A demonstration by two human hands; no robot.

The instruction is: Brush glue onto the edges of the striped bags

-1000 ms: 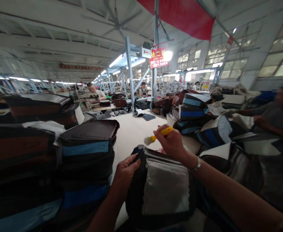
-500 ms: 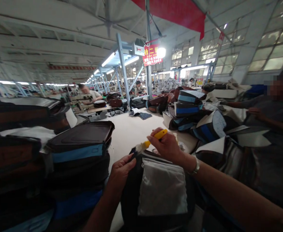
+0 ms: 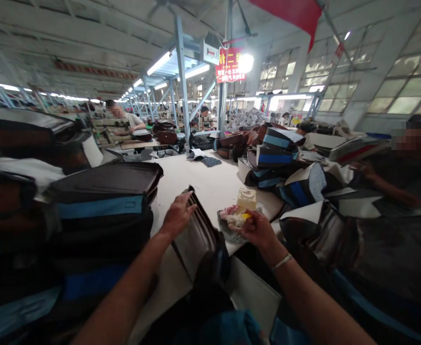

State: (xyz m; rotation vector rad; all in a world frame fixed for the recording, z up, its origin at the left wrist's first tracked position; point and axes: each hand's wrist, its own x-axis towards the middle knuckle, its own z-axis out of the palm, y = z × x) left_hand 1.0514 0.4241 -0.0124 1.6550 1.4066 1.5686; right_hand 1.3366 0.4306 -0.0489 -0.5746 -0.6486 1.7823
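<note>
My left hand [image 3: 177,216] grips the upper edge of a dark bag [image 3: 205,235], which stands tilted with its long zipper side facing right. My right hand [image 3: 258,231] is closed round a yellow-handled brush [image 3: 246,216]. The brush's bristles are down at a messy tray [image 3: 228,233] of whitish and pink stuff, and the fingers hide most of the handle. Directly behind this tray sits a pale yellowish square container [image 3: 246,199].
Stacked dark bags with blue bands [image 3: 100,207] rise on the left. More bag pieces [image 3: 277,158] are heaped at the right of the white table [image 3: 177,167]. Small fabric pieces [image 3: 210,161] lie at its far end. A co-worker [image 3: 407,172] is at the right.
My right hand has moved the brush off the bag's edge, down to the tray. The bag has turned from its grey pocket side to its zipper side, and my left hand has shifted slightly.
</note>
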